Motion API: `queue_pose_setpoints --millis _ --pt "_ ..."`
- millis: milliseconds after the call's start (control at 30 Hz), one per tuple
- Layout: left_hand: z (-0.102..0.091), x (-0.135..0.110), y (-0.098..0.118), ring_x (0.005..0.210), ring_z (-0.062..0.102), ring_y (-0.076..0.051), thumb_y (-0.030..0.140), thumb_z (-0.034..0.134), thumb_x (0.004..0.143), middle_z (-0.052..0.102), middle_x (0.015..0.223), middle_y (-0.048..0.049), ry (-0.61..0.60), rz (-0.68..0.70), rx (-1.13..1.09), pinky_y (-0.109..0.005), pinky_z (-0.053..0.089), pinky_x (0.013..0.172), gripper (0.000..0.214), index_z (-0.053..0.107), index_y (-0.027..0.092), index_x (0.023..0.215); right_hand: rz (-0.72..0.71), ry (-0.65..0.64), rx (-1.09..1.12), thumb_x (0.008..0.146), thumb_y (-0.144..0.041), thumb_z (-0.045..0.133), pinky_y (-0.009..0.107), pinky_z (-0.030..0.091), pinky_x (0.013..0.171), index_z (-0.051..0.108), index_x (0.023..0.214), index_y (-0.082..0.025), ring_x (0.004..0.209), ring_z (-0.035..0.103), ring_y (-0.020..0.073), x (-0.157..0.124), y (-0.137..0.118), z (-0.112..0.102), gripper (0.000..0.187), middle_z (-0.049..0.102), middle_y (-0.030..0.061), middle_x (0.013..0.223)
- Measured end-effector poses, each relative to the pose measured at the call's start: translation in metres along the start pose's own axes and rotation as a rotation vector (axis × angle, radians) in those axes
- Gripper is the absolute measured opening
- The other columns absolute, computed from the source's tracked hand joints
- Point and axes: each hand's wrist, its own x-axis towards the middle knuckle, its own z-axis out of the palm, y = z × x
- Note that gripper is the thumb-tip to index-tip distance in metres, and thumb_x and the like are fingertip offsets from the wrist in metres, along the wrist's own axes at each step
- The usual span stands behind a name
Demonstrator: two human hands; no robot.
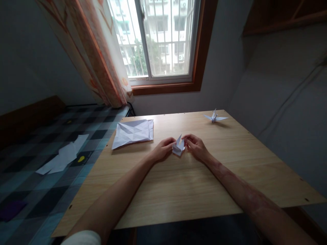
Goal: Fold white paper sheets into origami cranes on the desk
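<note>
Between my two hands, over the middle of the wooden table (163,187), is a small white folded paper (178,150) with two points standing up. My left hand (165,149) pinches its left side, thumb and fingers together. On the other side my right hand (195,145) grips the right point with its fingertips. A finished white paper crane (214,118) with spread wings stands at the far right of the table. Creased white sheets of paper (134,132) lie stacked at the table's far left.
Left of the table is a bed (51,143) with a checked cover, and on it lie white paper pieces (65,156) and a purple item (12,209). Behind the table are a window (166,41) and a patterned curtain (94,51). A wall shelf (286,23) hangs at upper right.
</note>
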Motion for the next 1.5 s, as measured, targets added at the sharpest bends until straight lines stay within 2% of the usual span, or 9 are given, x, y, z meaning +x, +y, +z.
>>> queue_pose_setpoints --millis 200,333,600,767,933,1133,1267,1367,1500 --pt "0.0 -0.003 0.004 0.079 0.061 -0.018 0.061 0.075 0.094 0.07 0.088 -0.0069 -0.015 0.023 0.047 -0.027 0.049 0.069 0.045 0.074 0.016 0.096 0.08 -0.035 0.007 0.091 -0.063 0.08 0.027 0.04 0.052 0.072 0.1 -0.022 0.055 0.052 0.013 0.002 0.001 -0.002 0.043 0.065 -0.002 0.072" --pt "-0.001 -0.003 0.011 0.083 0.063 -0.019 0.06 0.074 0.095 0.073 0.09 -0.007 -0.052 0.055 0.125 -0.029 0.052 0.077 0.043 0.076 0.017 0.095 0.089 -0.023 0.029 0.091 -0.06 0.081 0.026 0.038 0.051 0.068 0.093 -0.021 0.054 0.05 0.0121 0.002 0.003 -0.001 0.041 0.064 -0.0024 0.068" --pt "0.003 -0.004 0.015 0.084 0.064 -0.019 0.053 0.071 0.098 0.073 0.091 -0.0054 -0.044 0.086 0.171 -0.029 0.051 0.08 0.037 0.074 0.016 0.095 0.079 -0.021 0.02 0.089 -0.052 0.079 0.026 0.043 0.058 0.069 0.101 -0.022 0.06 0.054 0.0133 0.0 -0.003 -0.001 0.033 0.065 -0.003 0.074" --pt "0.004 -0.004 0.011 0.078 0.061 -0.017 0.057 0.069 0.098 0.07 0.085 -0.0043 0.083 0.102 0.2 -0.028 0.048 0.073 0.041 0.072 0.016 0.093 0.084 0.008 -0.059 0.101 -0.066 0.061 0.029 0.047 0.06 0.073 0.095 -0.022 0.063 0.057 0.0159 -0.001 -0.007 0.002 0.046 0.07 0.0027 0.083" --pt "0.004 -0.006 0.008 0.074 0.06 -0.015 0.061 0.072 0.097 0.069 0.082 -0.0033 0.111 0.107 0.217 -0.026 0.047 0.067 0.045 0.073 0.016 0.093 -0.018 -0.025 -0.296 0.095 -0.055 0.075 0.03 0.047 0.066 0.075 0.09 -0.022 0.072 0.059 0.0183 -0.002 -0.01 0.003 0.033 0.071 0.0026 0.084" --pt "0.007 -0.01 0.012 0.055 0.054 -0.009 0.06 0.081 0.091 0.067 0.072 0.001 0.129 0.048 0.125 -0.02 0.036 0.052 0.047 0.066 0.017 0.102 -0.031 0.019 -0.247 0.097 -0.055 0.073 0.029 0.044 0.061 0.07 0.083 -0.023 0.067 0.055 0.0174 -0.003 -0.011 0.002 0.035 0.062 -0.0005 0.073" --pt "0.008 -0.009 0.014 0.069 0.068 -0.014 0.057 0.084 0.089 0.071 0.08 -0.0025 0.16 0.115 0.188 -0.022 0.048 0.061 0.045 0.065 0.017 0.092 -0.008 0.029 -0.2 0.097 -0.06 0.074 0.029 0.041 0.056 0.068 0.084 -0.022 0.06 0.051 0.0156 -0.005 -0.01 0.004 0.04 0.058 -0.0018 0.067" --pt "0.008 -0.009 0.015 0.07 0.069 -0.016 0.058 0.078 0.094 0.07 0.08 -0.0029 0.189 0.14 0.249 -0.025 0.05 0.064 0.042 0.067 0.017 0.088 0.009 0.064 -0.194 0.096 -0.064 0.074 0.029 0.042 0.054 0.07 0.088 -0.022 0.058 0.054 0.0159 -0.005 -0.01 0.006 0.043 0.062 -0.0011 0.067" --pt "0.009 -0.013 0.016 0.085 0.073 -0.019 0.052 0.074 0.098 0.075 0.093 -0.0065 0.163 0.152 0.254 -0.025 0.052 0.069 0.034 0.071 0.018 0.101 0.029 0.093 -0.171 0.094 -0.066 0.075 0.028 0.042 0.051 0.071 0.09 -0.022 0.053 0.055 0.0157 -0.005 -0.009 0.006 0.045 0.067 -0.0002 0.067"
